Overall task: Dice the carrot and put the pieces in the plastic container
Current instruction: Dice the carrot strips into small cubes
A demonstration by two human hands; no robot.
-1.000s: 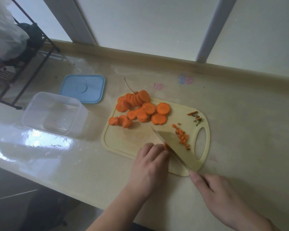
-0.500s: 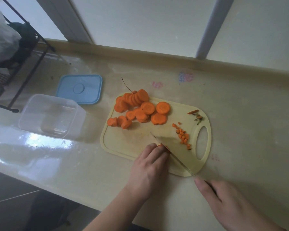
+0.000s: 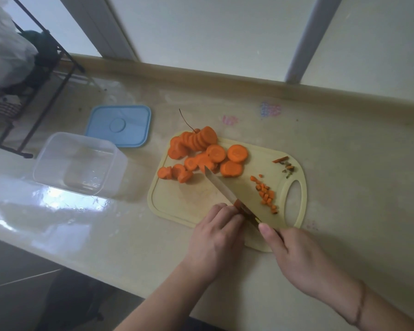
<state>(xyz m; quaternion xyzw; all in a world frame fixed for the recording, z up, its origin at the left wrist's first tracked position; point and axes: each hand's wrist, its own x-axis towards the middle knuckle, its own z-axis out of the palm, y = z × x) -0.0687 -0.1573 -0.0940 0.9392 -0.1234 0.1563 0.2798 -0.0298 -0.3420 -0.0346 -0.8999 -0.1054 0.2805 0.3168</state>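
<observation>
Head cam looking down at the counter (image 3: 344, 163), and I've got both hands at the near edge of the yellow cutting board (image 3: 191, 199). My right hand (image 3: 296, 256) is wrapped around the knife (image 3: 227, 189) handle with the index finger laid along the top; the blade runs diagonally up-left, tip close to the pile of carrot slices (image 3: 201, 154) at the far-left part of the board. My left hand (image 3: 218, 237), fingers curled, pins a small carrot piece (image 3: 237, 204) right against the blade. A little heap of diced bits (image 3: 265, 193) sits right of the knife, near the board's handle hole, with some trimmings (image 3: 285, 164) further back. The clear plastic container (image 3: 77, 163) is off to the left on the counter, nothing orange in it, and its blue lid (image 3: 120, 125) lies just behind it.
</observation>
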